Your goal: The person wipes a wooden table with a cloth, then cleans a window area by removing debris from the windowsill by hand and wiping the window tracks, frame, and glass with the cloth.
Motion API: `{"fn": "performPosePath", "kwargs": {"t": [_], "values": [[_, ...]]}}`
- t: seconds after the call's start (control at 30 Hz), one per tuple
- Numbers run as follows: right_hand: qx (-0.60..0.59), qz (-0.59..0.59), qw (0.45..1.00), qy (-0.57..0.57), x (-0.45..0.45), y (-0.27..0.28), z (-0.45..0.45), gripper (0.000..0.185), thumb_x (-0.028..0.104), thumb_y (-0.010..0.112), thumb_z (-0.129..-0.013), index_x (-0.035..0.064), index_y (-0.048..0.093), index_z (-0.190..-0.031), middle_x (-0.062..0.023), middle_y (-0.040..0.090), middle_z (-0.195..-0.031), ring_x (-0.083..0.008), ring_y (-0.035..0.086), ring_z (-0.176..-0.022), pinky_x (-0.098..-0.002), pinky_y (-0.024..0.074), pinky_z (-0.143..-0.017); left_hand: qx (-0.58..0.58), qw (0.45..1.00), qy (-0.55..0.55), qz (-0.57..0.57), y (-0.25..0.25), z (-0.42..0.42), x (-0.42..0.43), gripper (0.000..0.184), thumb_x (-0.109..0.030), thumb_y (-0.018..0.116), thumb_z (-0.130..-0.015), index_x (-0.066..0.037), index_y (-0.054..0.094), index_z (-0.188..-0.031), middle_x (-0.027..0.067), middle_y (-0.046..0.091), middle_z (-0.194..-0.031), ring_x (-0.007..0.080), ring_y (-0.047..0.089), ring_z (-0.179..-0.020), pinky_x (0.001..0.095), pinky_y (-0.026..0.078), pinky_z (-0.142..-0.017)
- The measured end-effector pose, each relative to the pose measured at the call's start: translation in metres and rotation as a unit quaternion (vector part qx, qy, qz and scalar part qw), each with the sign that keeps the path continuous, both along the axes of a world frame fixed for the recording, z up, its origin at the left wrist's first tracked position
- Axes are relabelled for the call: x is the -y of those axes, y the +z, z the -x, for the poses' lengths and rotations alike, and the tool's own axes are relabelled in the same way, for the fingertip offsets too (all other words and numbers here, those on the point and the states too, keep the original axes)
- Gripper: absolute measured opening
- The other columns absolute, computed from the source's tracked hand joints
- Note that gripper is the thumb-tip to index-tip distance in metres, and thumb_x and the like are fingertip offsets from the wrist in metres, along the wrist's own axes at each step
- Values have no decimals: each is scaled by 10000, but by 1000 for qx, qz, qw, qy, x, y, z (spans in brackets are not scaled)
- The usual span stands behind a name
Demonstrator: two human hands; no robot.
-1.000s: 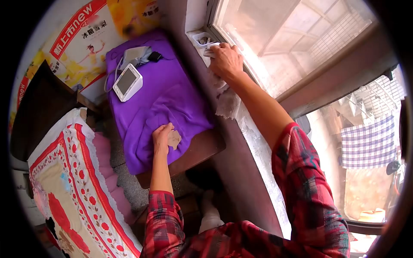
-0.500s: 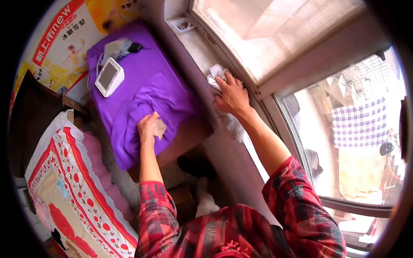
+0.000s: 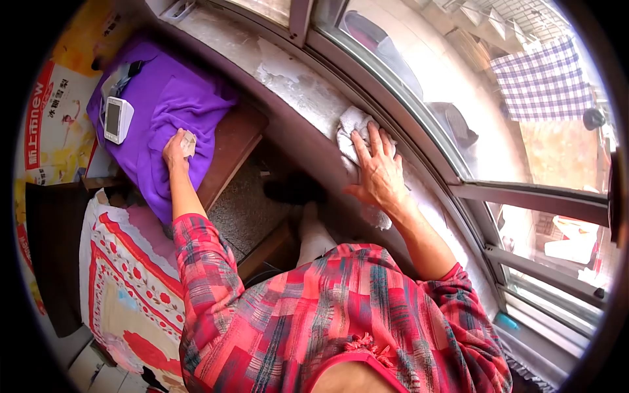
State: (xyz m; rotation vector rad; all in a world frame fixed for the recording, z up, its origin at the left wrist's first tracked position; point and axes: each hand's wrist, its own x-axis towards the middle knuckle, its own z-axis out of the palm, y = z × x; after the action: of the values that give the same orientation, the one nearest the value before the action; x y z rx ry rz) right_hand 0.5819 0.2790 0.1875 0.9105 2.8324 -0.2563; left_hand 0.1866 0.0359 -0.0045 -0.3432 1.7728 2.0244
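My right hand lies with its fingers spread over a crumpled white cloth on the window sill. Part of that cloth is hidden under the fingers, and a whitish ragged end hangs below the palm. Over on the left, my left hand rests on a bunched purple cover, its fingers closed on a crumpled beige piece whose kind I cannot make out. The cover drapes over a brown table.
A white monitor with a grey screen sits on the purple cover, a grey cuff behind it. Sliding window frames run along the sill. A bed with a red-flowered cover stands at lower left. A checked cloth hangs outside.
The view has turned and shifted. My right hand and the white cloth are farther along the sill toward my body, with the fingers more spread. My left hand stays on the purple cover.
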Motion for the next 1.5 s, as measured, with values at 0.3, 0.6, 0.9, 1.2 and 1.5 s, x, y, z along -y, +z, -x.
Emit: {"fn": "performPosePath", "kwargs": {"t": [0.3,0.6,0.9,1.2,1.5], "values": [[-172,84,980,-54,-13,-14,-63,694,82,779,-544,124,554,-1199,-163,512,-1247,-364,498,-1074,-437,442,-926,-159,977,-141,-36,105,-102,-107,225,-107,724,-784,6,690,-975,43,675,-818,95,605,-703,223,480,-632],[-436,140,884,-97,-8,40,-108,480,53,741,-649,48,609,-1111,-153,615,-1084,-292,611,-997,-354,467,-885,-362,819,-296,333,118,-71,-249,340,-354,718,-688,-146,732,-956,112,702,-928,258,663,-887,327,495,-817],[-490,224,777,-325,-11,66,-187,425,-11,706,-700,-23,581,-1106,-68,628,-1013,-147,598,-915,-292,472,-850,-361,753,-355,421,95,-38,-275,301,-366,722,-700,-196,731,-949,127,687,-984,317,633,-976,400,496,-839],[-518,53,791,-320,-17,52,-245,444,-51,745,-678,-38,604,-1099,-89,629,-1077,-171,595,-977,-315,446,-911,-278,846,-406,205,98,-39,-254,410,-278,632,-864,76,631,-1071,130,684,-889,180,654,-762,290,490,-672],[-492,5,855,-162,-29,65,-234,531,-19,773,-641,-37,580,-1135,-165,614,-1136,-272,583,-1072,-385,438,-950,276,790,-361,-412,105,-176,-138,231,-205,479,-978,-80,388,-806,5,329,-684,104,399,-601,197,336,-433]]}}
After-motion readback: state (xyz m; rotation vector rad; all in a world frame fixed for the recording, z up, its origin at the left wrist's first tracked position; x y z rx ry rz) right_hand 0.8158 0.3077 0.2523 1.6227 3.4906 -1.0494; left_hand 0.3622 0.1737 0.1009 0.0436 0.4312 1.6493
